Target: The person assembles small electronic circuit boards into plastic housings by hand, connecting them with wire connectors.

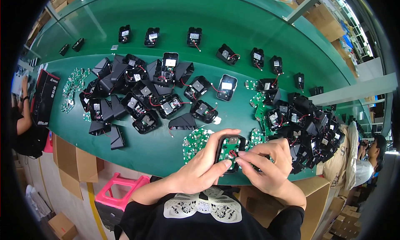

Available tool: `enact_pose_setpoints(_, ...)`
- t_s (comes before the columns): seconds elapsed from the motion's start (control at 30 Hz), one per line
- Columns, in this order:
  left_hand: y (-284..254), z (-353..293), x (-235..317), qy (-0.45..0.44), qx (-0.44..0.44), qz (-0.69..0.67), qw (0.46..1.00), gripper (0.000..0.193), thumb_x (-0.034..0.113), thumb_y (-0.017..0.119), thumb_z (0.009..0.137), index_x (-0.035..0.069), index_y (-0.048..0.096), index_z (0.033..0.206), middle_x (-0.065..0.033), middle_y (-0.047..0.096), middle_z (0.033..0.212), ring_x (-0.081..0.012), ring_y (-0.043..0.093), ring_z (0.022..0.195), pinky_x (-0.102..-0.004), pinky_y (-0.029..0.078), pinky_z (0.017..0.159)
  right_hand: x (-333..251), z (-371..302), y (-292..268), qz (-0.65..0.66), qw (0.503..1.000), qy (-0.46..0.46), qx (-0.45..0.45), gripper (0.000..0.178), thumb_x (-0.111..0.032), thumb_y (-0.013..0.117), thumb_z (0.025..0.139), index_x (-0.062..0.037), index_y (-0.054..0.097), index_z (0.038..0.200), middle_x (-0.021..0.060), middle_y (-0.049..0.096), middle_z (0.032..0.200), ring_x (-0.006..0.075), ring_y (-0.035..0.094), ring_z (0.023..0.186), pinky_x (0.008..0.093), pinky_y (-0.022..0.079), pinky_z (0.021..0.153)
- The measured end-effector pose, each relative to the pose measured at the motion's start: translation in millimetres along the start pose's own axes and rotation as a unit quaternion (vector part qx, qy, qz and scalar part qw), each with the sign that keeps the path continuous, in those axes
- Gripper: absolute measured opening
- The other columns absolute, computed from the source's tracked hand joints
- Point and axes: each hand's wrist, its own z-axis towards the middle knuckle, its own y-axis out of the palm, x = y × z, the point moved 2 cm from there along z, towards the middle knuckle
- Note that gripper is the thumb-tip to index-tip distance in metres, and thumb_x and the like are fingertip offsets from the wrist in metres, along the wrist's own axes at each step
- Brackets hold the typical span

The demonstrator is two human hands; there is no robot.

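Observation:
My left hand (202,169) is closed around a black plastic housing (218,150), its thumb across the lower part of a green circuit board (228,148) that sits in the housing. A short red wire (233,153) curls over the middle of the board. From the right, my right hand (268,163) reaches in with thumb and forefinger pinched at the board's edge, next to that wire. Whatever is between those fingertips is too small to make out. Loose green circuit boards (195,141) lie in a pile just beyond my left hand.
Black housings with red wires (146,90) cover the left middle of the green table (158,159); another heap (310,129) lies at the right. Several housings (194,37) line the far green belt. More boards (74,88) lie far left. A pink stool (121,190) and cardboard boxes (75,161) stand below.

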Motion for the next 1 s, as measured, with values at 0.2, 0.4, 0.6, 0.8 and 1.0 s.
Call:
enact_pose_setpoints(0.2,6,1,-3,0.145,0.075,0.145,0.976,0.054,0.002,0.044,0.085,-0.007,0.016,0.130,-0.0248,0.030,0.132,-0.0330,0.039,0.120,-0.0391,0.030,0.100,-4,1,5,-0.026,0.999,-0.014,0.036,0.032,-0.007,0.077,0.054,-0.0104,0.070,0.084,-0.0028,0.055,0.071,0.0135,0.045,0.059,0.0239,0.034,0.049)
enact_pose_setpoints(0.4,5,3,-8,0.244,0.133,0.235,0.931,0.055,-0.001,0.046,0.083,-0.006,0.016,0.130,-0.0249,0.034,0.127,-0.0335,0.047,0.108,-0.0389,0.037,0.092,2,0,8,0.053,0.998,0.030,0.035,0.032,-0.004,0.078,0.054,-0.0075,0.070,0.084,-0.0011,0.055,0.069,0.0134,0.044,0.056,0.0242,0.033,0.048)
enact_pose_setpoints(0.6,9,6,-10,0.322,0.172,0.290,0.885,0.054,0.002,0.048,0.084,-0.006,0.018,0.128,-0.0244,0.039,0.119,-0.0317,0.050,0.090,-0.0393,0.041,0.079,2,-2,15,0.107,0.993,0.046,0.036,0.031,0.000,0.077,0.055,-0.0037,0.069,0.085,0.0012,0.055,0.070,0.0144,0.046,0.057,0.0249,0.034,0.047)
enact_pose_setpoints(0.8,12,3,-10,0.325,0.189,0.330,0.866,0.057,-0.002,0.052,0.079,-0.007,0.022,0.126,-0.0249,0.042,0.116,-0.0353,0.049,0.090,-0.0401,0.042,0.078,-9,-4,13,0.017,0.999,-0.005,0.043,0.031,0.002,0.074,0.057,-0.0025,0.068,0.088,0.0037,0.056,0.073,0.0163,0.050,0.060,0.0252,0.041,0.048)
enact_pose_setpoints(1.0,14,2,-11,0.322,0.194,0.332,0.865,0.058,-0.003,0.053,0.077,-0.007,0.022,0.126,-0.0247,0.042,0.116,-0.0360,0.049,0.092,-0.0398,0.043,0.079,-6,-7,15,0.060,0.997,0.007,0.044,0.033,0.004,0.073,0.058,-0.0023,0.067,0.089,0.0041,0.056,0.077,0.0161,0.050,0.060,0.0245,0.041,0.047)
